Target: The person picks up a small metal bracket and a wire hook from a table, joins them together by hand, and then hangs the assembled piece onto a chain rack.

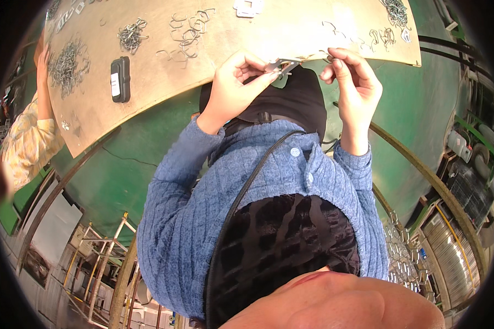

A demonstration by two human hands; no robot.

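Note:
Between the thumb and fingers of my left hand (237,85) is a small silvery metal bracket (287,64), held tilted just off the table's near edge. My right hand (357,82) is closed in a pinch to the right of it, on a small bent wire piece (329,57) that is mostly covered by the fingertips. The two hands are apart. Loose bent wire hooks (187,34) lie scattered on the table beyond my left hand. A flat metal frame plate (248,7) with a square opening rests at the far edge of view.
The tan table (164,82) curves in front of me. On it are a black case (120,79), a tangled wire pile (132,36), a larger pile (68,64) and more hooks (387,37) at right. A co-worker's patterned sleeve (33,140) is at the left. Metal rails flank me.

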